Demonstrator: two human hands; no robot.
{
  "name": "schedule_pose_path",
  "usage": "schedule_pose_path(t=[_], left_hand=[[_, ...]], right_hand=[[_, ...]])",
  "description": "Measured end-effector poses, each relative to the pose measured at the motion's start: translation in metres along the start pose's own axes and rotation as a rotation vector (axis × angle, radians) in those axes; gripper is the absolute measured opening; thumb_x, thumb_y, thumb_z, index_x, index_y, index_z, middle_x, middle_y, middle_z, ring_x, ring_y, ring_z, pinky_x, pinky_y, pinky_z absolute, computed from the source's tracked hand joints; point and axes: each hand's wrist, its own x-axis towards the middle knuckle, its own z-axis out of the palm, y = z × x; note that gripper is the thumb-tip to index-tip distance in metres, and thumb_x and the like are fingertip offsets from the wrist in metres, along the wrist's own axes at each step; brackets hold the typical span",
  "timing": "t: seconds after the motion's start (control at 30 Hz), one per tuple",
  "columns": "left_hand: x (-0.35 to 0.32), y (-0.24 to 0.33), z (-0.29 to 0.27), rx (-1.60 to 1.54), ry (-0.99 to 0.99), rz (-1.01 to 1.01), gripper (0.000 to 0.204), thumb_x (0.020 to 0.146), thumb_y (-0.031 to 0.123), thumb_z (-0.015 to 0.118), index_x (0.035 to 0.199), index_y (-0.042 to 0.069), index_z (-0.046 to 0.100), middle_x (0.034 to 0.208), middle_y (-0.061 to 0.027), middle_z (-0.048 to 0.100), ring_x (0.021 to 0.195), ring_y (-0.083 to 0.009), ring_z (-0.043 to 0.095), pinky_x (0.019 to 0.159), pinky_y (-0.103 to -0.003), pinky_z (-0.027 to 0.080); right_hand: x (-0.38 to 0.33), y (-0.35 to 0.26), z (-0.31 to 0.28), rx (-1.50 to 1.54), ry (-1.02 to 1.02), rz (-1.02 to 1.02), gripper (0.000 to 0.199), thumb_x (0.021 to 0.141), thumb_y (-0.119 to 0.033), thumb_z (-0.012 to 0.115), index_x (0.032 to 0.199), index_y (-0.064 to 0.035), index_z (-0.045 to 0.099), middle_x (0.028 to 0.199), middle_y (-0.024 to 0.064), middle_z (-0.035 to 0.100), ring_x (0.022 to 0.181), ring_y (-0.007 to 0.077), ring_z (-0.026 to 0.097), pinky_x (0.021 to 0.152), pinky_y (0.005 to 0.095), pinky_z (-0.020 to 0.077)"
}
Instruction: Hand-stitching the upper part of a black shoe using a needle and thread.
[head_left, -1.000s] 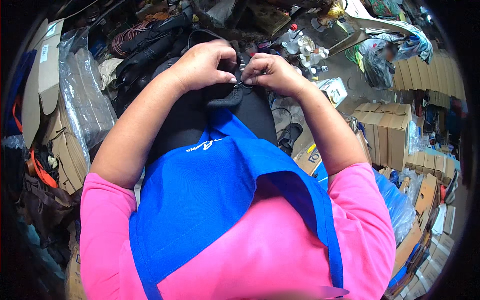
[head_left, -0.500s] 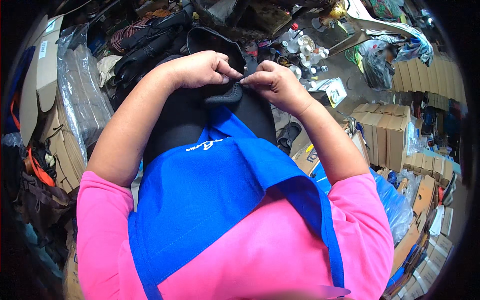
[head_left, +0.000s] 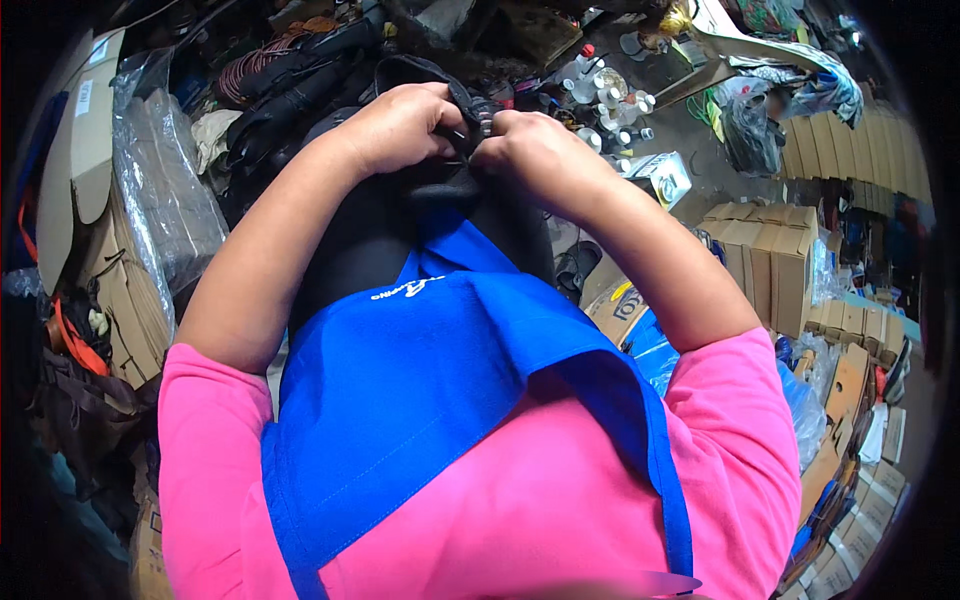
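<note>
Black, soft-looking piece (head_left: 445, 188), over the lap (head_left: 350, 240); left hand (head_left: 415, 127) curled at its edge; right hand (head_left: 535, 155), forefinger no longer extended, now bunched, suggesting a changed hold; any pinch: cannot tell.

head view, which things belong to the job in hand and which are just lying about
In hand:
- black item
- left hand and right hand, both at it

Seemingly just lying about:
- bottles, ahead to the right
- brown boxes, right
- dark sandal
</note>
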Motion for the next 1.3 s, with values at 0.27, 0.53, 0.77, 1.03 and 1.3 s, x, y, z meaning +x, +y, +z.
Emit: schedule_pose_path(t=[0.27,0.53,0.77,1.03,1.3], left_hand=[[-0.003,-0.003,0.011,0.054,0.334,0.013,0.034,0.063,0.006,0.077,0.094,0.004,0.064,0.101,-0.0103,0.058,0.100,-0.0286,0.058,0.087,-0.036,0.047],[-0.042,0.024,0.004,0.064,0.107,-0.191,0.031,0.071,0.013,0.076,0.096,0.003,0.060,0.097,-0.0102,0.059,0.094,-0.0286,0.060,0.080,-0.036,0.048],[-0.055,0.016,-0.010,0.373,0.198,-0.219,0.022,0.078,0.004,0.060,0.100,0.004,0.055,0.086,-0.0168,0.060,0.084,-0.0364,0.060,0.073,-0.043,0.048],[-0.052,0.003,-0.005,0.427,0.754,-0.112,0.014,0.084,0.015,0.064,0.094,0.008,0.059,0.089,-0.0095,0.058,0.077,-0.0311,0.060,0.068,-0.039,0.049],[-0.038,0.036,0.017,-1.613,0.536,-0.117,0.041,0.100,0.038,0.037,0.083,0.006,0.057,0.079,-0.0081,0.059,0.085,-0.0213,0.062,0.084,-0.035,0.045]], right_hand=[[0.012,0.017,0.024,0.255,0.141,-0.007,0.016,0.075,-0.013,0.072,0.089,-0.0064,0.069,0.083,0.0104,0.062,0.080,0.0272,0.062,0.072,0.0359,0.0499],[-0.030,0.033,0.018,1.146,-0.031,0.409,0.028,0.086,-0.033,0.066,0.081,-0.0062,0.065,0.073,-0.0041,0.053,0.067,0.0074,0.048,0.064,0.0224,0.0398],[-0.061,0.076,0.019,1.880,0.318,0.137,0.023,0.093,-0.030,0.056,0.102,-0.0089,0.061,0.074,-0.0017,0.052,0.067,0.0121,0.047,0.086,0.0333,0.0431],[-0.032,0.030,0.028,-0.061,0.218,0.263,0.033,0.089,-0.040,0.055,0.079,-0.0103,0.062,0.073,0.0072,0.064,0.074,0.0283,0.062,0.073,0.0415,0.0378],[-0.035,0.038,0.052,-0.019,0.220,0.194,0.033,0.090,-0.038,0.055,0.072,-0.0099,0.056,0.069,0.0078,0.062,0.071,0.0284,0.061,0.071,0.0411,0.0379]])
